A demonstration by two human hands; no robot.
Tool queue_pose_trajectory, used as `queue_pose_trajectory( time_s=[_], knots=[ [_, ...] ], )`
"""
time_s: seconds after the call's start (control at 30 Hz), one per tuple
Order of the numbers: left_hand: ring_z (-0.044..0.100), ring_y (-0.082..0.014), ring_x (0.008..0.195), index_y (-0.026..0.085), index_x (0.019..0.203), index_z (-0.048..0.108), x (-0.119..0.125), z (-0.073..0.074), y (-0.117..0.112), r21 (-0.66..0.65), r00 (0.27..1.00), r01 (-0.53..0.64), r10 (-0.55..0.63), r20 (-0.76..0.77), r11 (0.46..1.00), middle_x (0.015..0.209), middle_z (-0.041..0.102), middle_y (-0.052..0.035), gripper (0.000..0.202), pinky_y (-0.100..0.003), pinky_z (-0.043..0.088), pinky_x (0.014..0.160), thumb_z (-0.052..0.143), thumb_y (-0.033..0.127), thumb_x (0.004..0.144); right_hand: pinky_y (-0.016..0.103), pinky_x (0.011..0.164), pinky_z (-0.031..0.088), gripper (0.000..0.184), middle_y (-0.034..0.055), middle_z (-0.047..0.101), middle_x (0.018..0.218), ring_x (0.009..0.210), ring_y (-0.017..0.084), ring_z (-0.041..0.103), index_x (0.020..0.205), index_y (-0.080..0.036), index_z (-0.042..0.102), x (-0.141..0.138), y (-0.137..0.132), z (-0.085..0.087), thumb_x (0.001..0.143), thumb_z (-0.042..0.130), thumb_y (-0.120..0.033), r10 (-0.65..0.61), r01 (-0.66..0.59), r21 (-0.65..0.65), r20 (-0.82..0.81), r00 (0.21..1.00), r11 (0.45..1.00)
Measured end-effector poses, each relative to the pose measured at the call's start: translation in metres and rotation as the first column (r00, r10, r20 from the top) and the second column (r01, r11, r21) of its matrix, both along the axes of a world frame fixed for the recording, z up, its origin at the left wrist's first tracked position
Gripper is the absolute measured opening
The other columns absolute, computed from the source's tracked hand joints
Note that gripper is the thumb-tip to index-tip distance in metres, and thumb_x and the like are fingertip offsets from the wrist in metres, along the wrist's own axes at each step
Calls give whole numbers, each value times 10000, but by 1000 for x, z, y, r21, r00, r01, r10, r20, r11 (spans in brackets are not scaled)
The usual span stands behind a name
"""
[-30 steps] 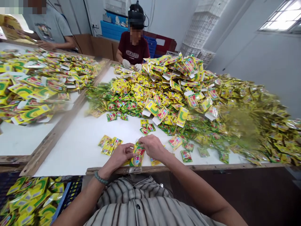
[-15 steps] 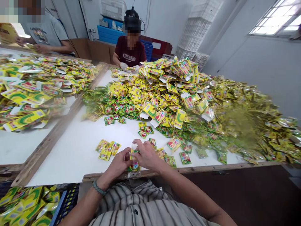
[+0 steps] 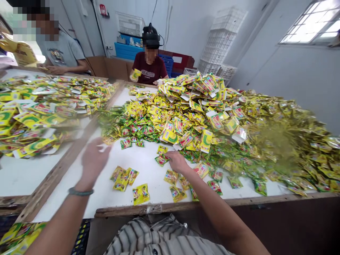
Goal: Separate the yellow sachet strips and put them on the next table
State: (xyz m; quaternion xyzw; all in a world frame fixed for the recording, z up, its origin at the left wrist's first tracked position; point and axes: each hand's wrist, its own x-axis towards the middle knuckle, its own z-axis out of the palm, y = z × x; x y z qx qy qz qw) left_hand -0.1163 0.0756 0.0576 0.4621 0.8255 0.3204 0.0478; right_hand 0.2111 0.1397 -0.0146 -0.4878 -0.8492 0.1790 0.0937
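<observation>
My left hand point(image 3: 95, 159) is lifted over the white table beside the wooden divider, blurred by motion. A gap shows between its thumb and fingers, and nothing is visible in it. My right hand point(image 3: 177, 162) reaches forward, its fingertips pinching the right edge of a green candy sachet point(image 3: 160, 160). Just behind that sachet lies a small yellow sachet point(image 3: 162, 149). Yellow sachets point(image 3: 122, 180) form a small cluster between my hands, with a flat yellow sachet pair point(image 3: 141, 193) closer to me. More loose sachets point(image 3: 177, 193) are scattered around and under my right forearm.
A big heap of sachets point(image 3: 265, 141) and small yellow cartons point(image 3: 206, 141) covers the table's far and right side. Left of the wooden divider point(image 3: 61, 166) lie many cartons point(image 3: 39, 120). Two people point(image 3: 150, 67) work across the table. A crate of cartons point(image 3: 18, 237) stands lower left.
Both hands were together on a small carton near the front edge; it is out of them now. My left hand has swung left, my right hand forward to the green sachet. The view has shifted slightly.
</observation>
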Motion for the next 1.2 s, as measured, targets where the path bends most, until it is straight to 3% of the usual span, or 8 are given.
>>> queue_pose_trajectory(
  time_s=[0.1,0.2,0.37,0.57,0.7,0.83,1.03,1.2],
  knots=[
    [650,-246,880,177,1086,607,68,-20,27,-236,972,236,-224,75,943,1003,687,-96,319,-317,472,728,530,370,842,314,921,442,438,58,693,1135,1065,218,604,1095,-223,687,-7,-16,-1,759,491,-22,100,-99,12,-14,995,995],
    [612,-291,985,146,1034,638,121,-38,54,-292,907,418,-415,74,860,1023,666,-155,320,-333,443,783,568,371,818,294,858,452,320,55,724,1026,970,199,633,1020,-225,699,-9,-33,-1,829,489,-79,131,-131,4,-73,989,991],
    [576,-332,1051,121,921,659,163,-60,80,-256,857,516,-499,132,818,1076,638,-197,321,-325,418,808,731,191,616,268,686,438,190,65,693,785,742,187,615,827,-181,670,-1,-48,-2,863,484,-172,-92,97,7,-256,962,995],
    [639,-261,801,168,803,624,147,-70,64,-209,822,558,-501,270,803,790,685,-86,197,-288,420,656,708,253,647,249,574,408,203,-23,522,598,581,143,486,691,-205,557,8,-50,4,801,584,-374,-439,335,-285,-527,727,898],
    [603,-177,583,181,838,586,126,-70,24,-73,705,565,-435,561,822,593,602,27,272,-256,436,555,689,377,680,256,607,475,305,-26,538,686,640,135,523,724,-199,533,-1,-48,11,717,664,-475,-578,141,-588,-673,461,797],
    [561,-129,517,184,943,576,124,-63,-12,86,437,557,-380,815,826,522,521,92,423,-252,491,565,761,377,616,272,654,491,290,-11,612,712,725,166,578,785,-196,608,-19,-50,14,697,686,-461,-554,2,-618,-704,445,786],
    [665,-160,675,179,1075,551,132,-56,-38,152,302,589,-391,870,794,693,654,30,476,-266,538,646,729,395,690,285,645,494,286,0,674,751,694,175,612,849,-193,637,-30,-66,12,680,711,-411,-620,-52,-671,-710,334,740],
    [681,-176,624,147,1070,569,142,-54,-44,123,257,506,-286,923,854,635,623,35,542,-267,546,611,763,424,647,300,654,492,294,21,690,769,685,184,620,878,-185,634,-28,-79,19,726,661,-435,-645,-108,-682,-723,247,723]
  ],
)
